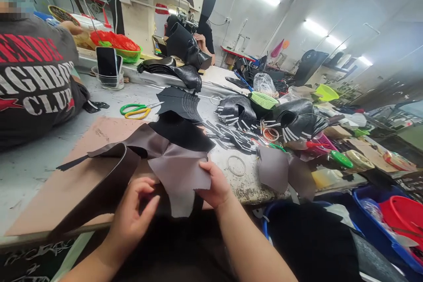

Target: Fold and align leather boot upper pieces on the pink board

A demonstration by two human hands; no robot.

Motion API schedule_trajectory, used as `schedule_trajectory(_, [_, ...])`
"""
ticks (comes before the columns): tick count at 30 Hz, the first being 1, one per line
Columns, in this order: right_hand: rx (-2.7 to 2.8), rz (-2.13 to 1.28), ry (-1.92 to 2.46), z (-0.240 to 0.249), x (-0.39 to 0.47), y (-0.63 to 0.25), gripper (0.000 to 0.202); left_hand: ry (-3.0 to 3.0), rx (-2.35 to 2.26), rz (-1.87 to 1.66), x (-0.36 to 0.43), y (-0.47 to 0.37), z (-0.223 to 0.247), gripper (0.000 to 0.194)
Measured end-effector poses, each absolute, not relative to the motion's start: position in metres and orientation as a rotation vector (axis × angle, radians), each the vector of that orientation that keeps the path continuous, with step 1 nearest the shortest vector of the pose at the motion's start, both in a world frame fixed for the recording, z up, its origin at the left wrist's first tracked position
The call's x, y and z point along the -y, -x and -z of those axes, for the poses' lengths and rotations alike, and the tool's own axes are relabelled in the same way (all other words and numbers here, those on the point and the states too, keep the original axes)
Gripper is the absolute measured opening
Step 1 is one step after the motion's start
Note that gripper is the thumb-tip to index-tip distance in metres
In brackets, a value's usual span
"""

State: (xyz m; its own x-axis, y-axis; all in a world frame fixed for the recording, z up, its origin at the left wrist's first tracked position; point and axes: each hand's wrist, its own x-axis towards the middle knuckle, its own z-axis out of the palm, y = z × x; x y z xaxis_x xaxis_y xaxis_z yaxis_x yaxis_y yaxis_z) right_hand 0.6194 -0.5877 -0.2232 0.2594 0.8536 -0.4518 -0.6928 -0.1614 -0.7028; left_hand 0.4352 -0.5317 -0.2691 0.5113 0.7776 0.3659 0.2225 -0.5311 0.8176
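My right hand point(216, 184) grips the right edge of a brown leather piece point(180, 172), thumb on top and fingers beneath. The piece has a paler flap hanging toward me and a black part point(180, 134) at its far side. By its left edge is my left hand point(135, 209), fingers curled and thumb held apart, with nothing visible between them. A long dark brown leather strip point(99, 191) curves over the pinkish board point(42, 200) to the left. Beyond the leather lie a stack of black cut pieces point(180, 105) and scissors point(137, 111) with green and yellow handles.
Bundled black leather pieces point(236, 110), a ring point(236, 165) and stacked brown pieces point(272, 169) lie to the right. A phone point(107, 62) stands in a clear container. One person point(33, 70) sits at left; another works at a sewing machine point(185, 20). Blue tubs point(391, 238) stand below right.
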Motion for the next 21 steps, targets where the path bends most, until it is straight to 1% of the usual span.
schedule_trajectory(3, [0.483, -1.339, 1.246, 0.224, 0.595, -0.623, 0.016, -1.666, -0.918, -0.81, 0.529, -0.442, 0.265, 0.024])
schedule_trajectory(5, [0.783, -1.302, 1.476, 0.227, 0.602, -0.628, 0.005, -1.578, -0.974, -0.776, 0.528, -0.448, 0.264, 0.031])
schedule_trajectory(6, [0.94, -1.225, 1.619, 0.228, 0.605, -0.631, 0.01, -1.593, -1.013, -0.779, 0.527, -0.45, 0.264, 0.033])
schedule_trajectory(7, [1.085, -1.117, 1.757, 0.23, 0.608, -0.634, 0.019, -1.639, -1.044, -0.773, 0.526, -0.452, 0.264, 0.034])
schedule_trajectory(9, [1.289, -0.906, 1.952, 0.233, 0.613, -0.64, 0.034, -1.786, -1.068, -0.719, 0.524, -0.454, 0.263, 0.028])
schedule_trajectory(11, [1.356, -0.844, 2.027, 0.236, 0.616, -0.643, 0.04, -1.933, -1.034, -0.658, 0.521, -0.453, 0.261, 0.026])
schedule_trajectory(15, [1.329, -0.898, 2.057, 0.239, 0.616, -0.644, 0.044, -2.15, -0.989, -0.579, 0.518, -0.449, 0.257, 0.029])
schedule_trajectory(21, [1.316, -0.853, 2.069, 0.242, 0.617, -0.643, 0.043, -2.255, -1.015, -0.568, 0.518, -0.449, 0.257, 0.032])
